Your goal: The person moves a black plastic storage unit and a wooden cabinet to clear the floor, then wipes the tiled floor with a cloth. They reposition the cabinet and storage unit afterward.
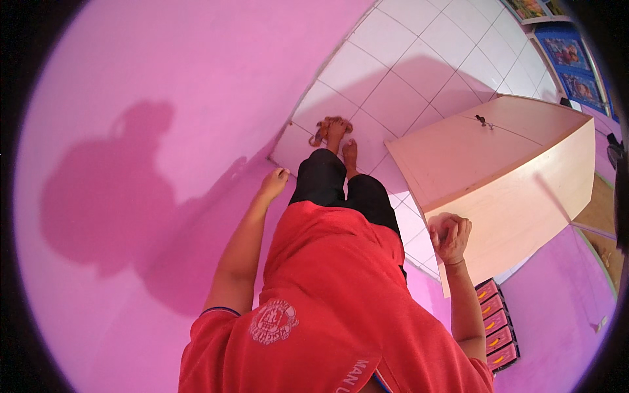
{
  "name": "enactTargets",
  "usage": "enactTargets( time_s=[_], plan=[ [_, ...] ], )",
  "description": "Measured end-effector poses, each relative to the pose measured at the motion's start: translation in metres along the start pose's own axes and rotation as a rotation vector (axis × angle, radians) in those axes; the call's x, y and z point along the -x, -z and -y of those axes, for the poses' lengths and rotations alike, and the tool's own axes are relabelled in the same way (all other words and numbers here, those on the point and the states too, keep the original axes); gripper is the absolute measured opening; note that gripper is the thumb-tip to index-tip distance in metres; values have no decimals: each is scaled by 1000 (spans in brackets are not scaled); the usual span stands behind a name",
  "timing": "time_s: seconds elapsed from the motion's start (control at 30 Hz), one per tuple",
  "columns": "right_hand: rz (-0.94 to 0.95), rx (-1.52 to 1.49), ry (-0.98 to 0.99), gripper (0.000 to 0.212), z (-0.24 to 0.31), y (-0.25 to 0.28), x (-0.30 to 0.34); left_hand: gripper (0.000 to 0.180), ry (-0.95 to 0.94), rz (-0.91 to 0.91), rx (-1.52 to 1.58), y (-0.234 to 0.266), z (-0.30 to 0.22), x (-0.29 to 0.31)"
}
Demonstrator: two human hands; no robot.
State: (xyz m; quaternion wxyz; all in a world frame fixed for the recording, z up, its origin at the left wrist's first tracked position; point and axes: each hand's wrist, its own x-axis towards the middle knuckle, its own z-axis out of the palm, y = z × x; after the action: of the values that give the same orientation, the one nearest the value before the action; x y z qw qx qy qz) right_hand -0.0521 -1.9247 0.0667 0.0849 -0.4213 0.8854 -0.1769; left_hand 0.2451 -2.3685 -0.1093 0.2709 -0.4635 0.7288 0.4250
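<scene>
My left hand [274,183] hangs beside the pink wall, its fingers loosely curled together with nothing visible in them. On the other side, my right hand [452,240] is at the pale wooden cabinet [511,190], near its edge. Its fingers are bent and apart, and it holds nothing; whether the fingertips touch the panel is hard to tell. Under one of my bare feet lies a crumpled brown cloth [321,134] on the tiled floor [386,92]. My other foot stands on the tiles next to it.
The pink wall [216,72] runs along my left and carries my shadow. Keys [483,121] hang at the cabinet doors. Pink drawers [496,324] in a dark frame stand at the lower right. A blue storage unit [570,65] with pictures is at the far right.
</scene>
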Motion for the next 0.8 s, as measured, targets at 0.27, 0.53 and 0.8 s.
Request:
enactTargets(
  time_s=[0.27,0.53,0.8],
  plan=[
    [-4,-16,3,34,-1,-1,1,43,52,-10,-12,8,4,-3],
    [18,-8,-21,34,-2,-4,3,43,85,16,-18,16,24,7],
    [-4,41,12,34,-1,-5,2,45,61,-2,94,-3,31,-2]
  ],
)
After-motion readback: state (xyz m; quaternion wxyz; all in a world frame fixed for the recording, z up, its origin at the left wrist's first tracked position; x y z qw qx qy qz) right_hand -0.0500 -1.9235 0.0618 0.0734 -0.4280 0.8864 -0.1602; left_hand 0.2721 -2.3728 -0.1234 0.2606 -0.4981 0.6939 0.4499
